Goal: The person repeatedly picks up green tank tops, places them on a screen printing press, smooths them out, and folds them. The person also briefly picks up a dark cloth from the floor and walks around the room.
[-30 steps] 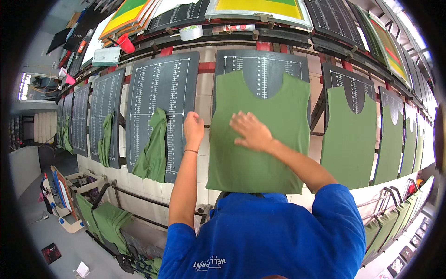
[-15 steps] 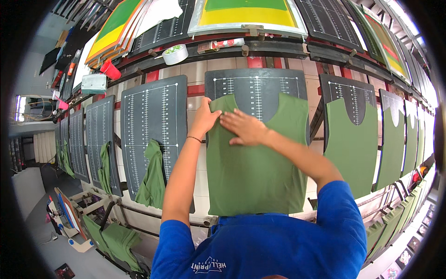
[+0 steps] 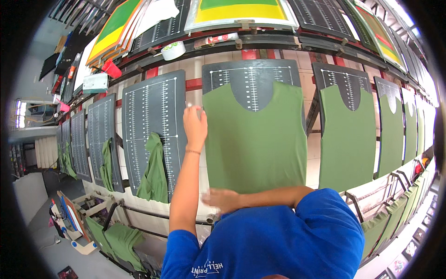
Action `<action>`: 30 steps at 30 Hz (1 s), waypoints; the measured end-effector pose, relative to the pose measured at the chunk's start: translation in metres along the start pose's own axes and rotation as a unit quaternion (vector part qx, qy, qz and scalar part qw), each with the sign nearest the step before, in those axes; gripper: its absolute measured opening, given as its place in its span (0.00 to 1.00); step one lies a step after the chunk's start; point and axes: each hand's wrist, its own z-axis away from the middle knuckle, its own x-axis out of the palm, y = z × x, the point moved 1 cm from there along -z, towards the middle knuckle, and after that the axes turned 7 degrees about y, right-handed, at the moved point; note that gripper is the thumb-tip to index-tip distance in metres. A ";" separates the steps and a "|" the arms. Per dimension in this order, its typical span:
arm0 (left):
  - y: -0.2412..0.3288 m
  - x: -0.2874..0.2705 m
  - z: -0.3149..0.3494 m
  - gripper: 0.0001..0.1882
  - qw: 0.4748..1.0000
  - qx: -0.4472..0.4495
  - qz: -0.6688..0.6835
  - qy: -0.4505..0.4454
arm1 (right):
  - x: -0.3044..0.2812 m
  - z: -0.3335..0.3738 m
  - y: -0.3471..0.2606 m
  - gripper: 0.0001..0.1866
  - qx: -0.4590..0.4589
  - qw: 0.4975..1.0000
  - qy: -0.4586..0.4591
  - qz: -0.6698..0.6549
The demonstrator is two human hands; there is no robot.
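A green shirt-shaped fabric panel (image 3: 255, 144) with a scooped neckline lies flat on the dark printing board (image 3: 251, 69) in front of me. My left hand (image 3: 195, 128) is raised beside the panel's left edge, over the gap between two boards. Its fingers are loosely bent and apart, with nothing visible in them. Low at the panel's bottom left corner, close to my body, my right hand (image 3: 222, 199) is stretched out flat and smeared by motion. It appears to hold nothing.
To the left, a crumpled green cloth (image 3: 154, 172) lies on a ruled board (image 3: 151, 111). More boards with smooth green panels (image 3: 347, 139) stand in a row at right. Along the far rail are a tape roll (image 3: 173, 50), a red cup (image 3: 111, 68) and a screen frame (image 3: 241, 25).
My right hand has swept from the panel's upper left down to its bottom edge. My left hand has left the shoulder corner and moved slightly left and down. The panel's left shoulder now lies flatter.
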 end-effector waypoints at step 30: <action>0.208 0.193 0.046 0.40 0.949 0.250 -0.082 -0.176 | -0.270 0.282 0.258 0.10 0.416 0.701 0.578 0.043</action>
